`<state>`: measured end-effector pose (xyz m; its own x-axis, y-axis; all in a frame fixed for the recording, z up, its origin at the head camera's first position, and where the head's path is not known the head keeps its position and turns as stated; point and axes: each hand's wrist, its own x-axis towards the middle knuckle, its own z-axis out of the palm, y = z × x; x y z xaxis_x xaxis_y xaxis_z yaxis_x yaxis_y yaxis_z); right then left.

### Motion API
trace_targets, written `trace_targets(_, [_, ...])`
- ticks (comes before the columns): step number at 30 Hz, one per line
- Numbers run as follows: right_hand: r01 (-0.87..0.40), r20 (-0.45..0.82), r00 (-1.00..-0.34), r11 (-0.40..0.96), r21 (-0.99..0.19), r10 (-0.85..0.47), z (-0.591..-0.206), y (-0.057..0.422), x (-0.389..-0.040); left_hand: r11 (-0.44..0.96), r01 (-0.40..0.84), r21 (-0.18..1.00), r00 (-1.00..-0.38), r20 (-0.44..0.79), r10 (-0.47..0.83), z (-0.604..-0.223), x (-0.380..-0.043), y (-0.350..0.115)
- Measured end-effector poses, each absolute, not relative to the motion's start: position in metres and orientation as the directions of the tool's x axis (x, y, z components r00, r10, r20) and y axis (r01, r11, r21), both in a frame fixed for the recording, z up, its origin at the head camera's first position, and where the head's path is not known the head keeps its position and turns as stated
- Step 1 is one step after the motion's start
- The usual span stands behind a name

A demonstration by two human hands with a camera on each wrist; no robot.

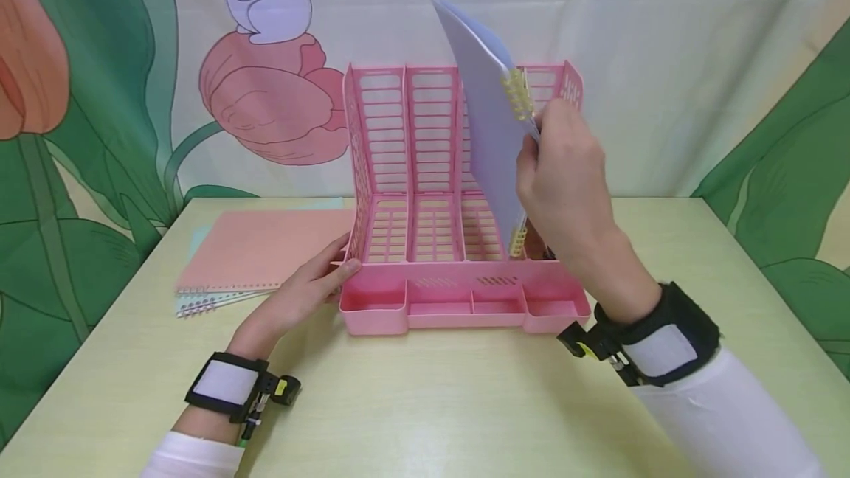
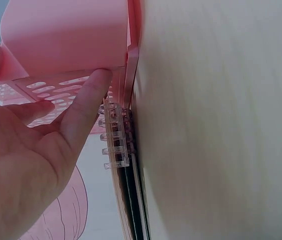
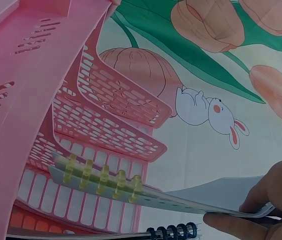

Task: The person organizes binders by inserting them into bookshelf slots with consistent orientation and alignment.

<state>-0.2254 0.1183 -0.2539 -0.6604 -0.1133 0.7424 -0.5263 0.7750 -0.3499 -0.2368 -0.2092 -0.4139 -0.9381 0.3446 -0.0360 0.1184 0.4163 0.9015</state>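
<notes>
My right hand (image 1: 564, 168) pinches a pale blue notebook (image 1: 488, 116) by its bound edge, between the yellow ring clips (image 1: 518, 94). Tilted, the notebook reaches down into the right part of a pink desk file organizer (image 1: 432, 271). In the right wrist view its lower corner overlaps the slatted back, and another notebook with dark blue rings (image 3: 171, 232) lies beside it. At the organizer's left front corner rests my left hand (image 1: 308, 282), thumb on the rim. Its fingers, mostly straight, touch the perforated side wall in the left wrist view.
Left of the organizer, spiral notebooks lie stacked, a salmon-pink one (image 1: 265, 246) over a light blue-green one (image 1: 199, 306). The organizer has upright dividers (image 1: 408, 161) and small front trays (image 1: 372, 301). Behind the table hangs a printed curtain (image 1: 637, 94).
</notes>
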Motion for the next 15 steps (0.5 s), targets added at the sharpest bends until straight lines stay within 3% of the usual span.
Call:
trace_targets(5, [-0.493,0.692,-0.711,0.791,-0.362,-0.126,-0.254,0.115,-0.226,0.421,0.123,0.899,-0.938,-0.033,0.345,-0.414,-0.237,-0.208])
trace_targets(15, [-0.501,0.670,-0.724,0.792,-0.349,-0.163,-0.256,0.106,-0.233,0.431,0.118,0.894,-0.940,-0.040,0.340,-0.415,-0.238,-0.208])
